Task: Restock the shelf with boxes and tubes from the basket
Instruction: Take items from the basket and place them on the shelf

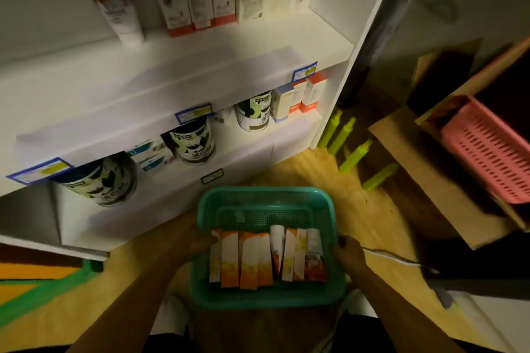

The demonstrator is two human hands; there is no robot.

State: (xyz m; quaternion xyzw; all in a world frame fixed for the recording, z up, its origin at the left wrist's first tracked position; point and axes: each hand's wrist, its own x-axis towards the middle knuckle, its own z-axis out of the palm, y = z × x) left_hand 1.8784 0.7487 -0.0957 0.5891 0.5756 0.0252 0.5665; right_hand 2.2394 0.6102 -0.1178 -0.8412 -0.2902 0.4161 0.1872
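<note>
Orange boxes [246, 259] lie lengthwise front-to-back, side-by-side in basket [266, 195].

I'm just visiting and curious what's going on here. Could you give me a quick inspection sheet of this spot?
Surface: wooden floor; white shelf with much bare space on its middle board.
Job's things: green basket holding orange-and-white boxes and a tube; similar boxes and a tube already on the shelf.
Clutter: cans on the lower shelf, pink basket, yellow-green bottles by the shelf's side.
Hands: left hand holds the basket's left side, right hand grips its right rim.
Cables: white cable on the floor, right.
Surroundings: dim room, cardboard pieces at right.
</note>
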